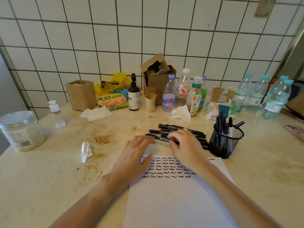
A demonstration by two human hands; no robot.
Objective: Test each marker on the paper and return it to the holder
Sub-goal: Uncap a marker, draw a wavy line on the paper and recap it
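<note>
Several black markers point(174, 129) lie in a loose pile on the table just beyond a white sheet of paper point(177, 199) covered with rows of black squiggles. My right hand point(184, 143) rests on the pile, its fingers closed around the nearest marker point(162, 138). My left hand point(138, 150) touches the left end of that same marker, fingers spread, palm over the paper's top left corner. A black mesh holder point(225, 143) with several markers standing in it sits right of the pile.
Behind the pile stand plastic bottles point(182, 89), a paper cup point(150, 102), a brown pump bottle point(133, 94), cardboard boxes point(158, 79) and a tissue pack point(217, 111). A crumpled tissue point(86, 151) and a large jar point(21, 130) are at the left. Another person's hand point(294, 131) is at the right edge.
</note>
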